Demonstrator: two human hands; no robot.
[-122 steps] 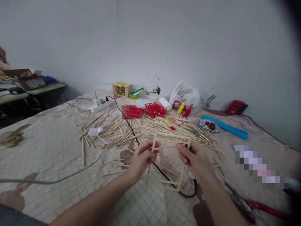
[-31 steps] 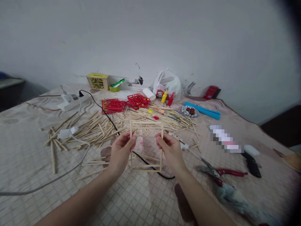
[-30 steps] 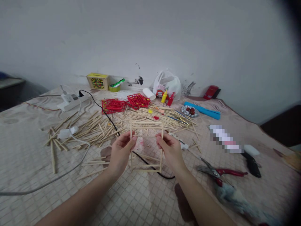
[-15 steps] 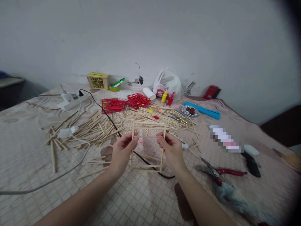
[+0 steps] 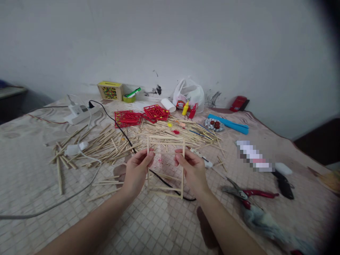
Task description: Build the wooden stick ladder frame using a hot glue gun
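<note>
I see the left hand (image 5: 136, 170) and right hand (image 5: 193, 170) pinching opposite rails of a stick frame (image 5: 166, 137) — upright, likely so it cannot twist — above scattered sticks (image 5: 111, 143).

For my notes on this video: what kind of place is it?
Probably a home craft corner: loose wooden sticks lie heaped on a patterned cloth, with red lattice panels and paint bottles near the wall.

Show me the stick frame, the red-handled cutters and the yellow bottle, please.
stick frame (image 5: 165, 193), head view, on its bottom bar.
red-handled cutters (image 5: 259, 193), head view, on the red handle.
yellow bottle (image 5: 185, 108), head view, on its body.
</note>
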